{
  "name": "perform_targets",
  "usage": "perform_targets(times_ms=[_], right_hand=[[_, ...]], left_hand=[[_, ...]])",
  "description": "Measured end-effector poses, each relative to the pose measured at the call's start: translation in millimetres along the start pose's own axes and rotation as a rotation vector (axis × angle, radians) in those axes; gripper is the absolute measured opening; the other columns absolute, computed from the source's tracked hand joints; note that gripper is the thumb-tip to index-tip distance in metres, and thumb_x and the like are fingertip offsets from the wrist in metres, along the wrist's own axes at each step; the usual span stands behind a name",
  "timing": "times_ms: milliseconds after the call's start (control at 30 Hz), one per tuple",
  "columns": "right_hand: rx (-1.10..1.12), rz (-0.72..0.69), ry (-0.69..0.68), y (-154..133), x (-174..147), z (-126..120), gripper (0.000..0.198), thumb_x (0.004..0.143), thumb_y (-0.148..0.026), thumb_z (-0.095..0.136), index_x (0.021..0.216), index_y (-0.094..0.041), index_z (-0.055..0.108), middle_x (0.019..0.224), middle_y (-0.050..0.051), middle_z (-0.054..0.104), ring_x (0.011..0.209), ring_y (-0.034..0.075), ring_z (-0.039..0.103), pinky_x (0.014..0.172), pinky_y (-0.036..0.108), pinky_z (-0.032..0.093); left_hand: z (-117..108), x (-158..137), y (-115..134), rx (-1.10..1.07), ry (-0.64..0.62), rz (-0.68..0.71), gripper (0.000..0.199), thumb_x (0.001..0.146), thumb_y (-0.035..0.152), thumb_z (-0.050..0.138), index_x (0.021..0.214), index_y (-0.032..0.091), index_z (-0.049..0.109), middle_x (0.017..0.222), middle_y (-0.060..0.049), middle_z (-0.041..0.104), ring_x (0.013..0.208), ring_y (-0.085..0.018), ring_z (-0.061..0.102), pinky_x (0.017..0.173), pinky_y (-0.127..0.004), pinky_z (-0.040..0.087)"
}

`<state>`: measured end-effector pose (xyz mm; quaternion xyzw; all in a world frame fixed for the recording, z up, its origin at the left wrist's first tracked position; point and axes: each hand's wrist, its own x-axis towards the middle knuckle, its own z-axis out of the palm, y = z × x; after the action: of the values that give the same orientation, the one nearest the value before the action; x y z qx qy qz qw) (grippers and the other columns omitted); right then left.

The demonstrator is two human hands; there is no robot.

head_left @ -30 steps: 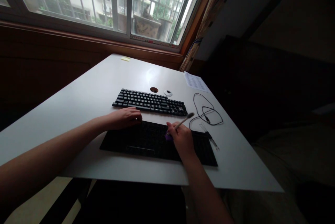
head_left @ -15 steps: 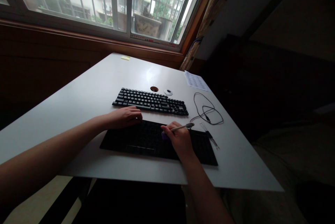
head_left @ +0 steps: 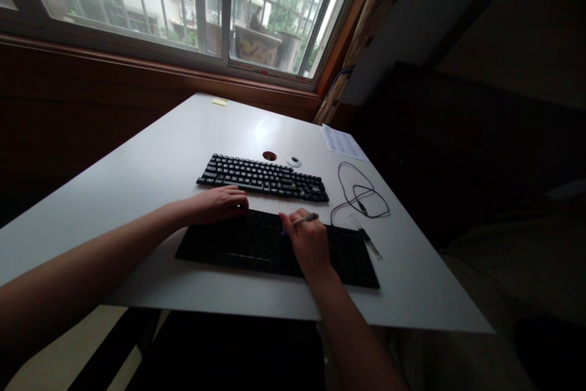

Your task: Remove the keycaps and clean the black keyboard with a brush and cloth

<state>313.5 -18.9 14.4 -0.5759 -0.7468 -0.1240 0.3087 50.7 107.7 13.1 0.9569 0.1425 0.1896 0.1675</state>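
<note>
A dark keyboard base (head_left: 270, 247) lies flat near the table's front edge, its surface too dim to make out in detail. My left hand (head_left: 224, 203) is closed over its back edge at the left, fingers curled down onto it. Above its middle, my right hand (head_left: 309, 241) is closed around a slim brush (head_left: 306, 219) with a pale handle and a purple tip. The tip is low over the base; whether it touches, I cannot tell. Just behind lies a set of black keycaps (head_left: 263, 176), arranged in keyboard rows.
To the right, a thin black cable (head_left: 366, 214) lies coiled, beside a wire keycap puller (head_left: 368, 237) at the base's back edge. Farther back are a round cable hole (head_left: 270, 156), a white ring cover (head_left: 293, 161), a printed sheet (head_left: 343, 142) and a yellow note (head_left: 220, 102).
My right hand has shifted slightly left with the brush, whose handle now looks shorter and more tipped. The left hand stays in place on the base.
</note>
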Motion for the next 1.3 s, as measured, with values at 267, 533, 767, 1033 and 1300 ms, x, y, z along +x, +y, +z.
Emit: perform_targets(times_ms=[267, 533, 767, 1033, 1300], right_hand=[[0.237, 0.113, -0.03, 5, -1, -1, 0.05, 0.105, -0.048, 0.045, 0.064, -0.021, 0.055, 0.067, 0.001, 0.06, 0.06, 0.014, 0.057, 0.063, 0.026, 0.04], [0.192, 0.105, -0.01, 4, -4, -1, 0.049, 0.105, -0.05, 0.044, 0.068, -0.021, 0.06, 0.072, 0.003, 0.066, 0.065, 0.016, 0.06, 0.068, 0.028, 0.043], [0.179, 0.09, -0.029, 3, -3, -3, 0.051, 0.105, -0.049, 0.044, 0.064, -0.021, 0.058, 0.069, 0.002, 0.062, 0.064, 0.016, 0.058, 0.067, 0.028, 0.04], [0.196, 0.105, -0.032, 3, -4, -1, 0.051, 0.105, -0.05, 0.043, 0.065, -0.021, 0.057, 0.07, 0.002, 0.062, 0.065, 0.016, 0.059, 0.067, 0.027, 0.041], [0.13, 0.173, -0.004, 12, -4, -5, 0.05, 0.106, -0.05, 0.038, 0.068, -0.022, 0.055, 0.067, 0.002, 0.062, 0.06, 0.016, 0.057, 0.062, 0.028, 0.039]], left_hand=[[1, -1, -2, -0.007, 0.013, -0.005, 0.015, 0.103, 0.028, 0.053, 0.099, 0.02, 0.065, 0.094, -0.005, 0.066, 0.093, -0.02, 0.056, 0.084, -0.029, 0.044], [1, -1, -3, -0.03, 0.023, 0.01, 0.015, 0.102, 0.028, 0.054, 0.1, 0.02, 0.066, 0.094, -0.005, 0.066, 0.092, -0.02, 0.057, 0.083, -0.03, 0.045], [-1, 0, 0, 0.012, 0.0, 0.007, 0.018, 0.104, 0.029, 0.051, 0.1, 0.019, 0.064, 0.094, -0.005, 0.066, 0.092, -0.02, 0.056, 0.083, -0.031, 0.045], [1, -1, -2, -0.01, 0.004, -0.001, 0.016, 0.103, 0.028, 0.052, 0.1, 0.019, 0.065, 0.094, -0.005, 0.066, 0.093, -0.02, 0.055, 0.084, -0.031, 0.044], [0, -1, -3, -0.006, 0.009, -0.002, 0.015, 0.102, 0.029, 0.053, 0.1, 0.02, 0.065, 0.095, -0.005, 0.066, 0.093, -0.02, 0.057, 0.084, -0.03, 0.045]])
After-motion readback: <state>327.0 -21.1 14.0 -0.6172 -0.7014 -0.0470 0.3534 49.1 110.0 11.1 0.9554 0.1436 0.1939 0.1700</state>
